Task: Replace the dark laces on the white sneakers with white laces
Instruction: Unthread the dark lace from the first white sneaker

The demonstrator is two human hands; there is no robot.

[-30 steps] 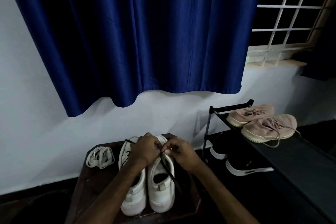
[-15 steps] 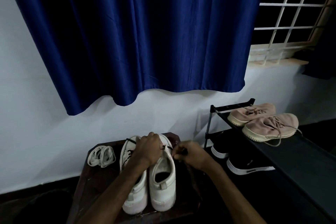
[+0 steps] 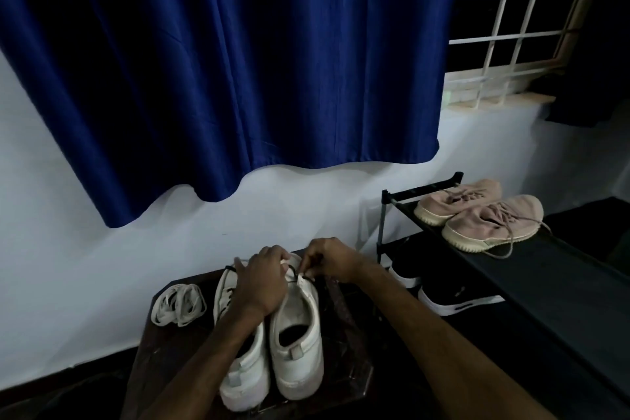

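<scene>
Hands at sneaker toe

Sneakers (image 3: 296,334), white, smooth, side by side on dark wooden stool (image 3: 344,327). Right hand (image 3: 332,261) pinches dark lace (image 3: 308,278) near the toe; left hand (image 3: 262,283) curled over the upper. White laces (image 3: 179,304) bundled, flat, lie just left.

a small dark tabletop (image 3: 344,310) stands against a pale wall (image 3: 85,232). two white sneakers (image 3: 296,334) fill its middle, side by side and touching. a bundle of white laces (image 3: 177,303) takes the far left corner. bare strips remain along the right edge and near left. a black shoe rack (image 3: 545,269) stands close on the right. a blue curtain (image 3: 221,61) hangs above.
</scene>
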